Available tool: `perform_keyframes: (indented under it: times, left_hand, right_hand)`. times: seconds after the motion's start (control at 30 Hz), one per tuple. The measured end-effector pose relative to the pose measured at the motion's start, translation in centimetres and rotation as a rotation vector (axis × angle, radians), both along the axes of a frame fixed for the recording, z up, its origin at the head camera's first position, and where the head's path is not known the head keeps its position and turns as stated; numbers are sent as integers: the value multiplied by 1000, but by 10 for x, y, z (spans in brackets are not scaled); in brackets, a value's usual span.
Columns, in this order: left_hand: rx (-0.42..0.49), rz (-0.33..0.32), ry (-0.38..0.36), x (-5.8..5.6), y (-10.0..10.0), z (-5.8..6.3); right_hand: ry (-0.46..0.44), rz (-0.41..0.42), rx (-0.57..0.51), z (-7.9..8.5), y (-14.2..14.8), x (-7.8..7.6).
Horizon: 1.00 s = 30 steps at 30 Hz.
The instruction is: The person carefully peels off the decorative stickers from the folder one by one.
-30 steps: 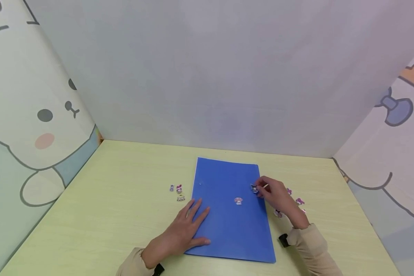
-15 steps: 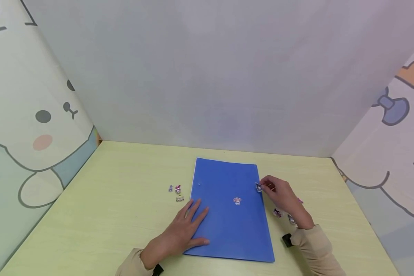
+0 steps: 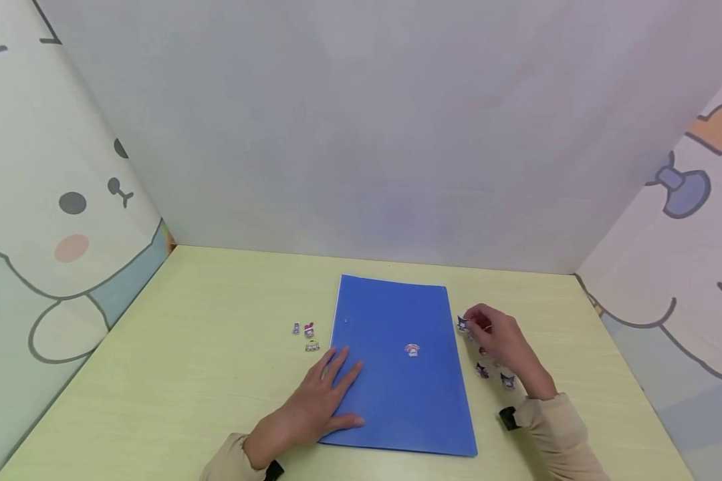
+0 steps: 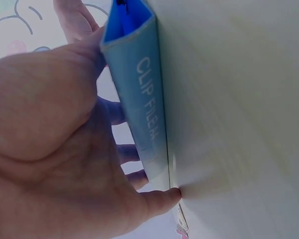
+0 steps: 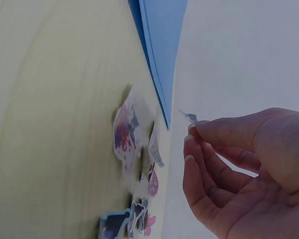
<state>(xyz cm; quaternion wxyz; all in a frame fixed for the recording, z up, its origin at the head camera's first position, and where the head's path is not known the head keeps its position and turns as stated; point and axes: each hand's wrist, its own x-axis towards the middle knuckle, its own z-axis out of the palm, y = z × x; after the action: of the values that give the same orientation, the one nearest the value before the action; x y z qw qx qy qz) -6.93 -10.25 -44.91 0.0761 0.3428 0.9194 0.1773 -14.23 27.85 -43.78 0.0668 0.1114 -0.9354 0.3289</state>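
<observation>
A blue clip file folder (image 3: 397, 387) lies on the table, its spine lettered "CLIP FILE" in the left wrist view. My left hand (image 3: 313, 407) rests on its left edge with fingers spread and straight. Between thumb and fingertips, my right hand (image 3: 499, 337) pinches a small cartoon sticker (image 3: 462, 325), just off the folder's right edge; in the right wrist view the sticker (image 5: 190, 117) appears nearly edge-on. A pink and white sticker (image 3: 412, 350) lies on the folder's cover. Under and beside the right hand are several loose stickers (image 3: 507, 381), some partly hidden by it.
Left of the folder lie three small stickers (image 3: 309, 329) on the pale yellow table (image 3: 216, 374). A light curtain (image 3: 361, 133) stands behind the table's back edge, with cartoon-printed panels at both sides. A black strap (image 3: 508, 419) sits at the right cuff.
My right hand has moved right with the pinched sticker, from above the folder to past its right edge. The left hand has stayed on the folder.
</observation>
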Motion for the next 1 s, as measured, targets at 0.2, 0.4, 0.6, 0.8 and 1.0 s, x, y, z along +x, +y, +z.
perform_keyframes:
  times: [0.2, 0.4, 0.6, 0.8, 1.0]
  left_hand:
    - [12, 3, -24, 0, -1, 2]
    - [13, 1, -25, 0, -1, 3]
    - [17, 0, -27, 0, -1, 3]
    - [12, -4, -1, 1, 0, 4]
    - [17, -5, -6, 1, 0, 3]
  right_hand:
    - [-14, -43, 9, 1, 7, 1]
    - [-3, -64, 0, 1, 14, 1]
    - [-21, -89, 5, -4, 20, -1]
    - [-41, -83, 9, -7, 21, -3]
    - [-65, -66, 13, -7, 19, 0]
